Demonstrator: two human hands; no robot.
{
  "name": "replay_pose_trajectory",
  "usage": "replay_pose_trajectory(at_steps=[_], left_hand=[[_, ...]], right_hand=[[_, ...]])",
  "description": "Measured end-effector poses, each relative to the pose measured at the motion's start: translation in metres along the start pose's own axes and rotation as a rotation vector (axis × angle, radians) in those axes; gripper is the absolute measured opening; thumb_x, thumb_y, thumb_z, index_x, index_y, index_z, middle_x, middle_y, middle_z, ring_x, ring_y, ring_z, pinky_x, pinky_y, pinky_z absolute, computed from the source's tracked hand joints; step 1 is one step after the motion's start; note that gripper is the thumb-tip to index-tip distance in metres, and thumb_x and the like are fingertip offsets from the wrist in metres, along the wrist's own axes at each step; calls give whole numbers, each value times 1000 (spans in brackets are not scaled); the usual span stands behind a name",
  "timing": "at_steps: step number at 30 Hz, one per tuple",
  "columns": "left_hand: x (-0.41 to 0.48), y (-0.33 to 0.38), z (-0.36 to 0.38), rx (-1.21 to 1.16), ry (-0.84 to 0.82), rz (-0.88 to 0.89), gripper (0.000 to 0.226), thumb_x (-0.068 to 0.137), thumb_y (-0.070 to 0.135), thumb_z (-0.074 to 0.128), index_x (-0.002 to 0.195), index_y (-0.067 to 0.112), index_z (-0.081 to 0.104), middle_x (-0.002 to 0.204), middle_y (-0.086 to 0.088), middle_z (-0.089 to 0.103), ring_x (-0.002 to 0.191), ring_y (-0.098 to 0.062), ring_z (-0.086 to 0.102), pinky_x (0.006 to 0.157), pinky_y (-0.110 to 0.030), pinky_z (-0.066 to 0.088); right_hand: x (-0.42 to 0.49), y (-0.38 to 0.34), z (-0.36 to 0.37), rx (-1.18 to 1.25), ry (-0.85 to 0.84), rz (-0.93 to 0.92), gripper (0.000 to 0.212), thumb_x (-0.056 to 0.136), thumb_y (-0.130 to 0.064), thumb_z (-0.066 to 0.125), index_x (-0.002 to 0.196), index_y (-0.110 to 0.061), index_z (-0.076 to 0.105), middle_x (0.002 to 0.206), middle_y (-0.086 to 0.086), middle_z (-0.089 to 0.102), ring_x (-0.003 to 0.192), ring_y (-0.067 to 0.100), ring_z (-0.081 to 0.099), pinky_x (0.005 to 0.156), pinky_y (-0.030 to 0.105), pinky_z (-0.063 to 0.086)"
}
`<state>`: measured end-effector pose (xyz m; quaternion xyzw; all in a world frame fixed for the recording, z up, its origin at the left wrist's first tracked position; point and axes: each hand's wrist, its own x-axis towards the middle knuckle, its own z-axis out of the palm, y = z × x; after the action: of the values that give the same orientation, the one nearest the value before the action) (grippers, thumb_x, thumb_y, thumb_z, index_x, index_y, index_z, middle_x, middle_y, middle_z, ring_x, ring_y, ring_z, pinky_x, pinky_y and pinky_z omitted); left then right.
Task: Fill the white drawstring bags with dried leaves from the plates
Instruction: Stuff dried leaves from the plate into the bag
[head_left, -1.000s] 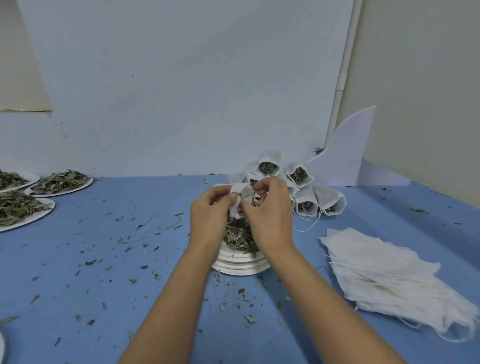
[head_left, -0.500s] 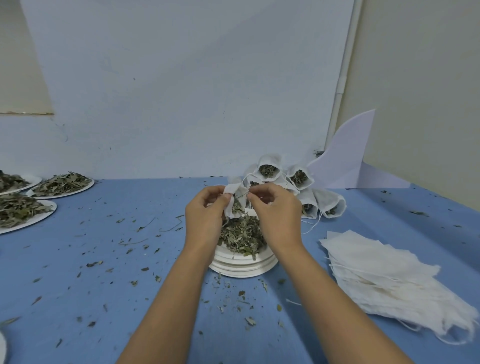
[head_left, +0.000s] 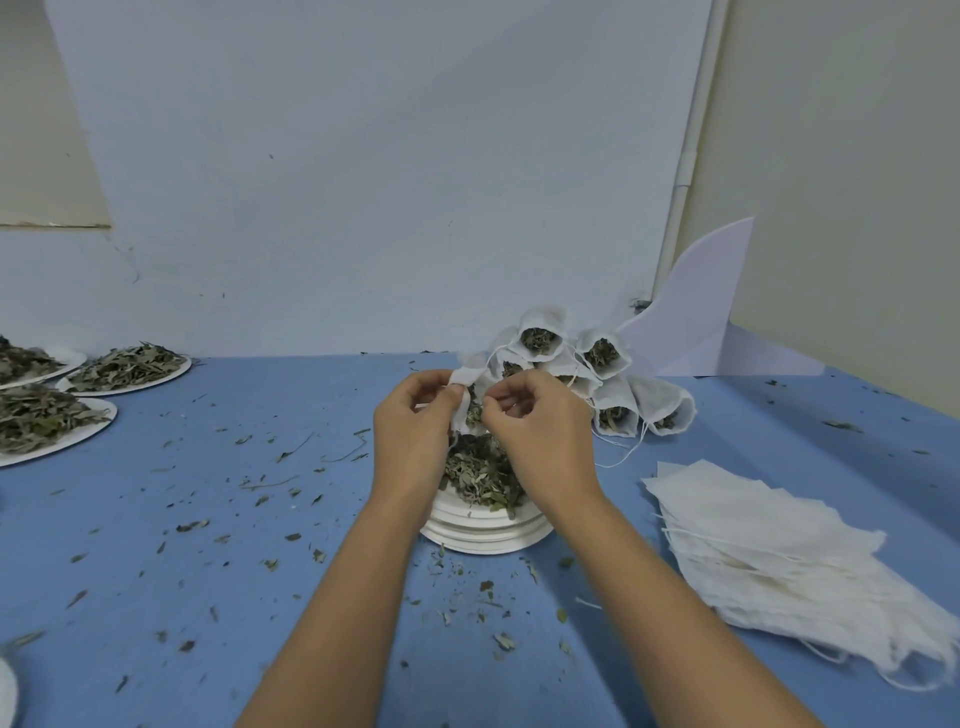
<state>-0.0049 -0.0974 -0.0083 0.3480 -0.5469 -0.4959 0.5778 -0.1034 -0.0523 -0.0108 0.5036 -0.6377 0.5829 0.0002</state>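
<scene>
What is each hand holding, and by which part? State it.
The left hand pinches the white drawstring bag by its top rim; right hand pinches its mouth, possibly the drawstring.

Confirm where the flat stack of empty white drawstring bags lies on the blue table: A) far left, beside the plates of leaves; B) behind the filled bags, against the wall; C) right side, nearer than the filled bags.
C: the flat stack of empty white drawstring bags lies on the right side of the blue table, nearer the camera than the pile of filled white bags.
</scene>
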Motion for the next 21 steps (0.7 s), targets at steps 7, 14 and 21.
replay_pose_trajectory(at_steps=[7,14,21], left_hand=[[-2,4,0,-141,-81,-83,21,84,-1,60,75,16,66,64,5,67,62,-8,63,63,-21,55],[-1,1,-1,-31,3,-31,15,89,8,59,85,21,64,87,-5,66,80,-18,64,81,-38,54],[1,2,-3,-22,48,-31,14,91,10,58,86,22,62,93,-8,65,86,-22,64,86,-42,53]], right_hand=[[2,0,3,19,-88,31,5,81,-14,69,77,-17,70,67,-13,64,63,-6,58,62,10,45],[10,-7,-5,447,-168,356,17,87,-9,62,78,-20,72,87,8,73,88,21,70,83,31,57],[10,-5,-13,330,-270,382,25,78,3,63,84,-21,69,82,-1,70,72,12,66,80,29,57]])
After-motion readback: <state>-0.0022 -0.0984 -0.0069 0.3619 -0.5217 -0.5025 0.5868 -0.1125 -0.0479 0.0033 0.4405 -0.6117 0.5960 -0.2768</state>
